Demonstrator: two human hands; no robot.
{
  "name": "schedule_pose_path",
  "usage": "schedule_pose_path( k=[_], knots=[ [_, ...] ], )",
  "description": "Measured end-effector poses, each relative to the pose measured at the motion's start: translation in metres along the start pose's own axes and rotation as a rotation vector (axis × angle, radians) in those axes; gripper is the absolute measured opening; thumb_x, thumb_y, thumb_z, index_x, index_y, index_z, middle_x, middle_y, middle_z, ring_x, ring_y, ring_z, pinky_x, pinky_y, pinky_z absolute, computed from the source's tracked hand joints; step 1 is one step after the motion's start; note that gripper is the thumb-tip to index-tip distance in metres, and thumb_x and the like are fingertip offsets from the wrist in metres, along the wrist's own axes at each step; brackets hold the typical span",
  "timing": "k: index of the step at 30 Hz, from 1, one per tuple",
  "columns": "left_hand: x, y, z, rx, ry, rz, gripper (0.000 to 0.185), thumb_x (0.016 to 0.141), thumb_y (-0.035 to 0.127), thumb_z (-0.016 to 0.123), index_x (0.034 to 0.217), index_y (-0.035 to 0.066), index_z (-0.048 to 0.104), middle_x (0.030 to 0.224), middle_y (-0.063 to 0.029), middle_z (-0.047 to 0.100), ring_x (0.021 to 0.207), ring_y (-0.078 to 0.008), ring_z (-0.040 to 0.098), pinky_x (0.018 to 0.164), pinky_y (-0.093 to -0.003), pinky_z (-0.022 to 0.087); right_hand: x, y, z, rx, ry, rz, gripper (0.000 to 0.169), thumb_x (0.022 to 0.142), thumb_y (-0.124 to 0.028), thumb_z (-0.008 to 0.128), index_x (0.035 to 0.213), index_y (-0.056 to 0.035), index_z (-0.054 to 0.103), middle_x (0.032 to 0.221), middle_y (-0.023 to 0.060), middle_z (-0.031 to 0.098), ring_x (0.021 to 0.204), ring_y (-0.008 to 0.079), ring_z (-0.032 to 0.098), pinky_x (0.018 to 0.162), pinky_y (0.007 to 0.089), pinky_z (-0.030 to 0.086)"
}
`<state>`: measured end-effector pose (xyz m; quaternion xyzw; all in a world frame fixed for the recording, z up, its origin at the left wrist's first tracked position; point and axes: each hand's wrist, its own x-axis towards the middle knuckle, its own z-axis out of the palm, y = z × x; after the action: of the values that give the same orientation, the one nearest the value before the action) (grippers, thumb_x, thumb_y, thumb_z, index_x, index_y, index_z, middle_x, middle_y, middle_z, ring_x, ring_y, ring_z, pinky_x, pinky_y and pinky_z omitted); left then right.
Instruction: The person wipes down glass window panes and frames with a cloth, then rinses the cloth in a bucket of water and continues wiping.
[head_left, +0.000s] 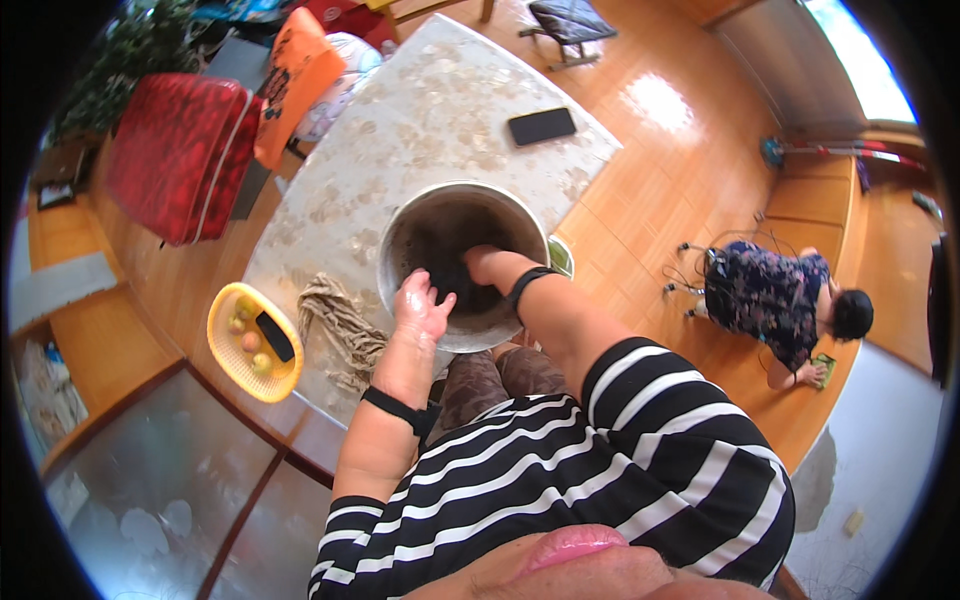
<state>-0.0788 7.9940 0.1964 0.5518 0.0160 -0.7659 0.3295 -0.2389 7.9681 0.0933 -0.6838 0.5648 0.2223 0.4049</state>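
A round metal pot (526, 232) stands at the near edge of a table covered with a floral tablecloth (420, 97). Its inside is dark, with what looks like murky liquid at the bottom. My right hand (484, 262) reaches down into the pot; its fingers are lost in the dark. Wet and empty, my left hand (424, 307) is held over the pot's near left rim with its fingers apart. A crumpled beige cloth (337, 322) lies on the table left of the pot.
Left of the cloth, a yellow plastic basket (223, 364) holds several fruits and a black object. A black phone (541, 126) lies at the far right. An orange bag (300, 67) and a red case (176, 157) stand leftward. Another person (772, 300) wipes wooden furniture at right with a green cloth (826, 371).
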Motion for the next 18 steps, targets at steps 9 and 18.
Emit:
schedule_pose_path(
  k=[9,18],
  knots=[
    [0.034,-0.016,-0.007,0.092,-0.098,-0.209,0.024,0.084,0.033,0.049,0.097,0.013,0.054,0.091,-0.0068,0.057,0.084,-0.0230,0.055,0.067,-0.0437,0.046,-0.151,-0.072,-0.075,1.103,0.194,-0.338,0.023,0.081,-0.022,0.058,0.083,0.0008,0.061,0.070,0.0077,0.063,0.064,0.0152,0.059,0.062,0.0303,0.049],
    [0.030,-0.025,0.013,-0.371,-0.184,-0.147,0.022,0.087,0.030,0.049,0.085,0.010,0.059,0.084,-0.0089,0.062,0.074,-0.0248,0.062,0.069,-0.0431,0.051,-0.109,-0.082,-0.066,0.422,0.761,-0.143,0.036,0.088,-0.039,0.047,0.079,-0.0079,0.062,0.077,0.0201,0.062,0.073,0.0385,0.061,0.066,0.0466,0.048]
  ],
)
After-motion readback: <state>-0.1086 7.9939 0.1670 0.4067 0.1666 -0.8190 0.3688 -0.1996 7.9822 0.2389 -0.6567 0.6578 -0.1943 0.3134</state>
